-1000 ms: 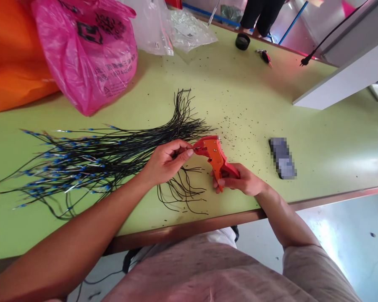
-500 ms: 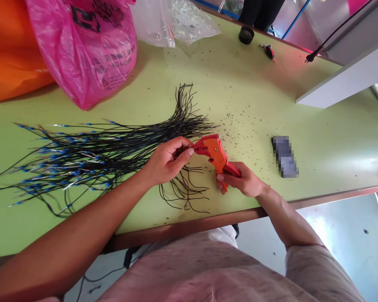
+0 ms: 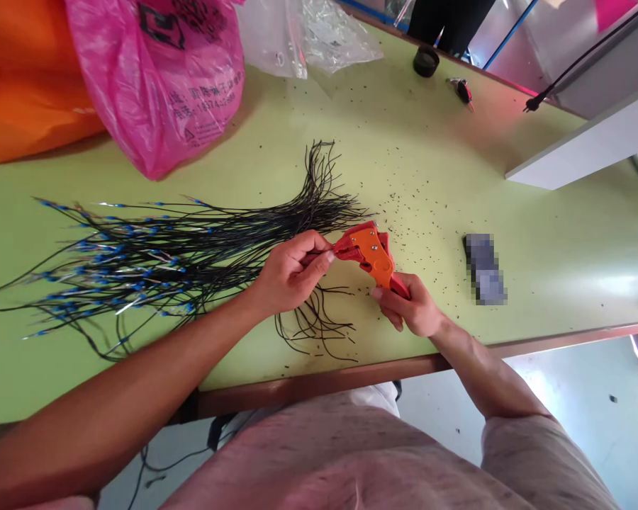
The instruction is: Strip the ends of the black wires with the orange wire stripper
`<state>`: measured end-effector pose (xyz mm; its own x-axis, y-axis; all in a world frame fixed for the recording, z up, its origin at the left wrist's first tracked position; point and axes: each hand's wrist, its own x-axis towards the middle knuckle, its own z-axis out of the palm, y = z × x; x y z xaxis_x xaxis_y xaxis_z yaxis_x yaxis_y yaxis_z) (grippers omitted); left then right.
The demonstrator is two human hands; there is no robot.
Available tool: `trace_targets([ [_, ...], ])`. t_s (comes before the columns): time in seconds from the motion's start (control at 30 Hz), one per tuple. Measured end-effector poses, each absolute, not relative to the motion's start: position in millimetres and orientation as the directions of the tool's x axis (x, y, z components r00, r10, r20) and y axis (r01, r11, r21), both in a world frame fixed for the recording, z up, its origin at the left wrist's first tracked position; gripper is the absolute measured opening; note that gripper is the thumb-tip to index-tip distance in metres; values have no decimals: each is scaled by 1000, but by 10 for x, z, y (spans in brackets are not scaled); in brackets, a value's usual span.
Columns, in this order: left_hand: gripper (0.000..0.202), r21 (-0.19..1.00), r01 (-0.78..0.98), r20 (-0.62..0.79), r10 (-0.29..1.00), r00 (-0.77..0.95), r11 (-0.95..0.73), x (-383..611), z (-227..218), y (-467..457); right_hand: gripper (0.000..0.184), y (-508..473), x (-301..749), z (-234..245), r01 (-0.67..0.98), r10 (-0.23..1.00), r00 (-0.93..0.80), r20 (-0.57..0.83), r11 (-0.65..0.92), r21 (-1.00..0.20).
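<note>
Rotated since the last frame: the orange wire stripper (image 3: pixel 371 249) had tipped from near-upright to a diagonal, its long axis running upper left to lower right, jaw end pointing left and slightly up at the left hand (image 3: pixel 292 274). It sat above the green tabletop (image 3: pixel 430 170), held clear of it.

Right hand (image 3: pixel 410 306) was clamped around the red grip. Left hand was closed in a pinch on a black wire (image 3: pixel 325 253), right at the jaw end; exact entry point hidden by the fingers.

Black wire bundle (image 3: pixel 191 251) fanned out left of the hands, blue-tipped ends (image 3: pixel 88 246) furthest left. Loose wire ends (image 3: pixel 313 327) lay under the tool. Dark flecks (image 3: pixel 412 212) were scattered to its right.

Pink plastic bag (image 3: pixel 157 85) carried Chinese print, a digit string and a warning triangle, too creased to read reliably. Orange bag (image 3: pixel 26 78) sat beside it. Pixelated block (image 3: pixel 485 269) lay right of the tool, unreadable. Black ring (image 3: pixel 426 61) stood near the far edge; a standing person's legs (image 3: pixel 449 18) were beyond it.
</note>
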<state>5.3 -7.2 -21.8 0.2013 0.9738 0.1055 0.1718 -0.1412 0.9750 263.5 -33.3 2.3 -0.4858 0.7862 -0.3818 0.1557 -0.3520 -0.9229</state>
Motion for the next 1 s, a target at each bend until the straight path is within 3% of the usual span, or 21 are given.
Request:
trace_targets([
  [0.2,16,963,157,183,960,213,-218,28,-212,-104,32,-186,2740,-91,-113,819,-506,-270,-373,-921],
  [0.37,12,839,233,375,833,407,-492,-76,-243,-139,32,-35,2889,-156,-279,863,-392,-319,-441,-853],
  [0.5,14,685,286,463,704,539,-670,-120,-323,-104,33,-25,2904,-170,-262,853,-423,-305,-437,-860],
  [0.63,23,597,299,417,607,677,-745,-167,-351,-75,37,-55,2868,-170,-209,842,-456,-290,-418,-884],
  [0.73,31,602,378,418,681,601,-703,-186,-231,-60,37,-68,2843,-166,-185,843,-464,-272,-393,-901],
  [0.87,26,557,573,461,797,390,-602,-115,3,15,39,-69,2832,-163,-203,847,-475,-239,-371,-906],
  [1.0,26,373,655,352,753,556,-657,135,49,145,41,-65,2855,-182,-224,865,-460,-200,-331,-917],
])
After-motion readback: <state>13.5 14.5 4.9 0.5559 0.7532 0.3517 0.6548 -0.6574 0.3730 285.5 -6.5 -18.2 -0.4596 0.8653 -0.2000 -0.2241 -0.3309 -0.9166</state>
